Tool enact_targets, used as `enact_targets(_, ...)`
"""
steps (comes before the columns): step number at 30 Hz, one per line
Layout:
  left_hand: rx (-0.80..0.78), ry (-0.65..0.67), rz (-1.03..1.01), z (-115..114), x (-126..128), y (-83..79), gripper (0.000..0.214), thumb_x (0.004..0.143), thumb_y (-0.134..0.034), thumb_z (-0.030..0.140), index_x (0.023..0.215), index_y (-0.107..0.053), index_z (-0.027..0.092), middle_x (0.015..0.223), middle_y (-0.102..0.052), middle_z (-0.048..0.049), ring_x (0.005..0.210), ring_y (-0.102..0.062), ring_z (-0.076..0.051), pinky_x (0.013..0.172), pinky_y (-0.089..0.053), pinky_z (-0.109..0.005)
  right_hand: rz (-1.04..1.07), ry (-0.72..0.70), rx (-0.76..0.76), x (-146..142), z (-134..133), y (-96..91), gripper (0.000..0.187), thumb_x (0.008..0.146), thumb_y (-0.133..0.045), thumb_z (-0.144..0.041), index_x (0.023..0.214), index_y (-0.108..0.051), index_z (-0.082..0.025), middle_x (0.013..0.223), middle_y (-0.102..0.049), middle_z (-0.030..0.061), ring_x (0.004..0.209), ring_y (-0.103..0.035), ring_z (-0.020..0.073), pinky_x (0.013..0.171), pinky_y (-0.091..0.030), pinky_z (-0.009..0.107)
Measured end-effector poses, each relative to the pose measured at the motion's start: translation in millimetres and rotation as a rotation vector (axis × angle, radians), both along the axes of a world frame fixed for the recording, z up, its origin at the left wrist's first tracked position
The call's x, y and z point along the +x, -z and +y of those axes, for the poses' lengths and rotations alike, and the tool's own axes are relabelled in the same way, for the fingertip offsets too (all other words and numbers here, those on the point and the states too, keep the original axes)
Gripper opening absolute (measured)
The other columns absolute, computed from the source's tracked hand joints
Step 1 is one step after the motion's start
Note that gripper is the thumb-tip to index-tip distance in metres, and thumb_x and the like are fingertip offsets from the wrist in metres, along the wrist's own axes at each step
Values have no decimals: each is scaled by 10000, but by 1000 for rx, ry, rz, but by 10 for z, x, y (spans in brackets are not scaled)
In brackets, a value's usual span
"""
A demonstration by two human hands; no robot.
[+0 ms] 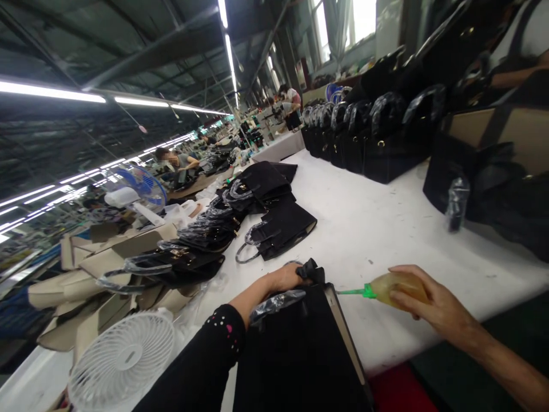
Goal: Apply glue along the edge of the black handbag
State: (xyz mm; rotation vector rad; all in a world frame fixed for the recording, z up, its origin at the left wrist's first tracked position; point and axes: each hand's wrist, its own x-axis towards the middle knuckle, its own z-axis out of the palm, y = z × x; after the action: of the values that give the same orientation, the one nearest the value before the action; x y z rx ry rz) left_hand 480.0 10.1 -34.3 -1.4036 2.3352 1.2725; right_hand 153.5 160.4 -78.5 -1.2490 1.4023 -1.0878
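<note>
Two hands at work: left hand (286,278) gripping the top edge of the black bag (300,349), fingers curled over it. Right hand (429,302) wrapped around a glue bottle (392,288) (green nozzle against the bag's edge). Beyond the fingertips, more black handbags (274,220) on the white table (377,229).

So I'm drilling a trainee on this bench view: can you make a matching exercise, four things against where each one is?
Things:
1. squeeze bottle
2. black bag
3. white fan
4. blue fan

Places:
A. far left, beyond the flat bags
B. in the right hand
C. bottom left, by the table edge
D. under the left hand, nearest the camera

Pairs: 1-B, 2-D, 3-C, 4-A
</note>
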Motion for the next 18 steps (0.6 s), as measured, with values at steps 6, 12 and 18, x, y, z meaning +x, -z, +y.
enact_targets(6,37,-48,18,-101,31,175,229,721,-682,376,734,-654,149,708,-593,7,692,-502,-152,670,-431,-271,106,-140,-130,-3,-307,71,459,870,-726,-577,1177,-617,-254,941,-726,35,814,-680,246,749,-551,376)
enact_targets(12,52,-96,27,-135,41,288,286,705,-678,430,655,-595,161,666,-558,4,660,-476,-149,613,-391,-268,183,-234,-207,36,-586,85,458,852,-744,-588,1136,-645,-243,924,-717,36,793,-675,250,738,-527,392)
enact_targets(18,31,-92,68,-51,43,301,277,719,-650,434,681,-591,166,669,-552,5,659,-487,-149,616,-390,-269,162,-353,-163,12,-652,-8,410,884,-719,-597,1055,-667,-228,904,-713,27,788,-660,228,715,-511,354)
